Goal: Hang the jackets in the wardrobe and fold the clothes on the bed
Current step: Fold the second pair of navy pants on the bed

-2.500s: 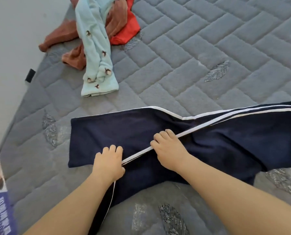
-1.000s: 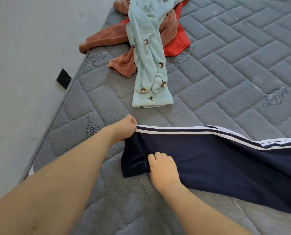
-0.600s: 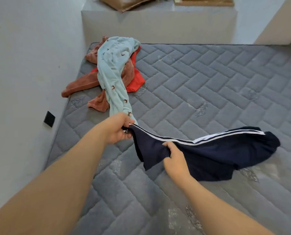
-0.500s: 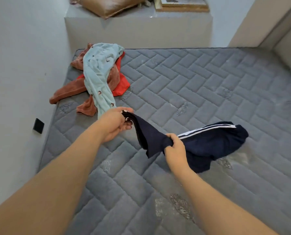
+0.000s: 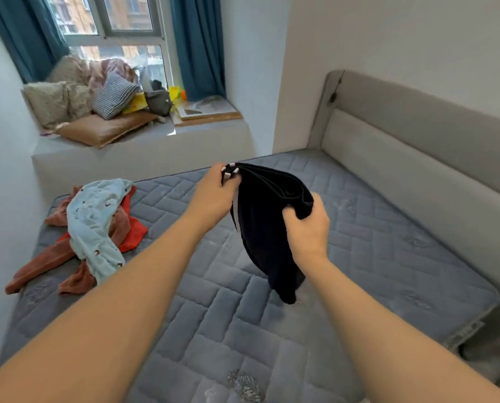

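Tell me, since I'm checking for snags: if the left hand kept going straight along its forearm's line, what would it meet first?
Probably the far edge of the mattress, then the wall beyond. The left hand grips the navy trousers held above the bed; depth is unclear.

A home bedroom: quilted mattress (image 5: 243,315), padded headboard (image 5: 417,135), curtained window (image 5: 121,27).

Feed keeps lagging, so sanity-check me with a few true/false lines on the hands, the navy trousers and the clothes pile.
1. Both hands grip the navy trousers. True: left hand and right hand.
2. The trousers lie spread flat on the mattress. False: they hang lifted.
3. The light blue garment lies on the pile. True.
4. The pile sits by the headboard. False: it is at the opposite side.
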Motion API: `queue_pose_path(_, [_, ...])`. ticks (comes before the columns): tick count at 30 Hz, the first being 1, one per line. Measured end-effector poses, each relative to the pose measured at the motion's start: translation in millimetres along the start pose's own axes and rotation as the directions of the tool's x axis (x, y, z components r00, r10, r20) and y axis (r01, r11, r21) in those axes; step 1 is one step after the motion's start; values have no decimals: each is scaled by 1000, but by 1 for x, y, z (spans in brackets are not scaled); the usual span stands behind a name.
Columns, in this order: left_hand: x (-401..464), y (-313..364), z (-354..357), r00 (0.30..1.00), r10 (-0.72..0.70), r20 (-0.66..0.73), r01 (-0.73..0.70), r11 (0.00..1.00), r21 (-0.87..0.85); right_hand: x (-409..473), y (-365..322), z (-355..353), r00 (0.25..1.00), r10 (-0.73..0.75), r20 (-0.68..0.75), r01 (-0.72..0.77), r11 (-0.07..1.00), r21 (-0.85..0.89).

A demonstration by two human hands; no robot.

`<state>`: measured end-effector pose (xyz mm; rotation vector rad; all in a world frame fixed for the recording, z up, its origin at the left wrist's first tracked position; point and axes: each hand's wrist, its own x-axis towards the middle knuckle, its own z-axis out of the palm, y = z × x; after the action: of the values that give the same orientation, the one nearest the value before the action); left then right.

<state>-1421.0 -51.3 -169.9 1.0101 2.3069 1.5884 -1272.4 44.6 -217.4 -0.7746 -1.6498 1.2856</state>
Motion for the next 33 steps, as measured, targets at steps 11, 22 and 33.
queue_pose_path(11, [44, 192, -2, 921, 388, 4, -388, 920, -56, 81, -190, -96, 976, -198, 92, 184, 973, 140])
queue_pose_path(22, [132, 259, 53, 917, 362, 170, -347, 931, -112, 188, -221, -153, 972, -146, 187, 137, 989, 58])
queue_pose_path(33, [243, 272, 144, 974, 224, -12, -223, 962, -160, 342, -184, -179, 933, -89, 349, 89, 996, 17])
